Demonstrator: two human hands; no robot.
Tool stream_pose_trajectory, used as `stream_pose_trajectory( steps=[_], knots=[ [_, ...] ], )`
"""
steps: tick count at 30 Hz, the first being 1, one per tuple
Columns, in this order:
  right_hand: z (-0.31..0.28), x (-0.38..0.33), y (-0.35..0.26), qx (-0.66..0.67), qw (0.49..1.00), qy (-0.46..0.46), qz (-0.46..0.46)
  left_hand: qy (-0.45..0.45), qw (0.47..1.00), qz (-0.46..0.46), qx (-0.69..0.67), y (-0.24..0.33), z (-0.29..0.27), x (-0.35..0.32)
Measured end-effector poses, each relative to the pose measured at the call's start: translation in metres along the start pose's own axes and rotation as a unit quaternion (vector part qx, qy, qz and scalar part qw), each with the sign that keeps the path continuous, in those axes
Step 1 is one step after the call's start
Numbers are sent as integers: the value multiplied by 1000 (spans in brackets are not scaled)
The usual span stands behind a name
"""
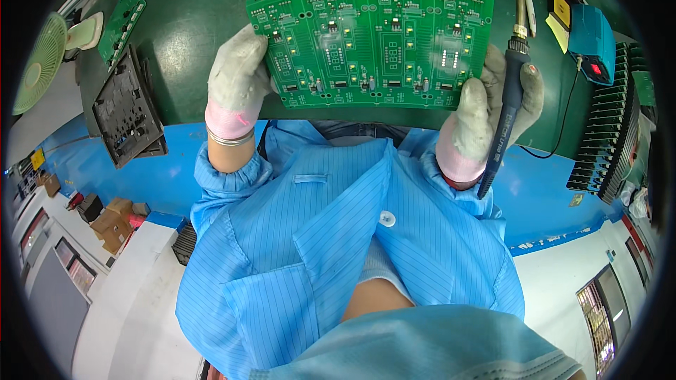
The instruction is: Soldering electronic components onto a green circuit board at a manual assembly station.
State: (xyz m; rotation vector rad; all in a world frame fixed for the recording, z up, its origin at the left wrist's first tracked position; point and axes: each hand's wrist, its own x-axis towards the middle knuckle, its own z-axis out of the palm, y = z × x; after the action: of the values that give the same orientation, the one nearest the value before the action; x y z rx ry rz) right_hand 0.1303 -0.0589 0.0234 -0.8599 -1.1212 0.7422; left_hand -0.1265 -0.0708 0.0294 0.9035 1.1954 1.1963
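A wide green circuit board panel with several repeated sections is held up over the green bench mat. My left hand, in a grey glove with a pink cuff, grips the board's left edge. My right hand, gloved the same way, holds the board's right edge and also a dark blue soldering iron, whose tip points up and away past the board. A metal bracelet sits on my left wrist. I wear a light blue striped coat.
A black plastic tray and a smaller green board lie at the left. A blue soldering station and a stack of black ribbed parts stand at the right. A small fan is far left.
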Motion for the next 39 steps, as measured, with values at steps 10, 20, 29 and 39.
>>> stream_pose_trajectory(
  steps=[10,20,29,39],
  knots=[
    [-14,7,1,-30,999,-34,-11,-119,982,-19,145,21,4,0],
    [-19,13,17,7,991,-108,-75,-82,911,361,183,-18,2,17],
    [-16,12,21,-3,993,-83,-82,-36,939,301,159,-21,11,13],
    [-8,8,20,-42,995,-73,-58,-32,969,223,103,-19,12,10]
  ],
)
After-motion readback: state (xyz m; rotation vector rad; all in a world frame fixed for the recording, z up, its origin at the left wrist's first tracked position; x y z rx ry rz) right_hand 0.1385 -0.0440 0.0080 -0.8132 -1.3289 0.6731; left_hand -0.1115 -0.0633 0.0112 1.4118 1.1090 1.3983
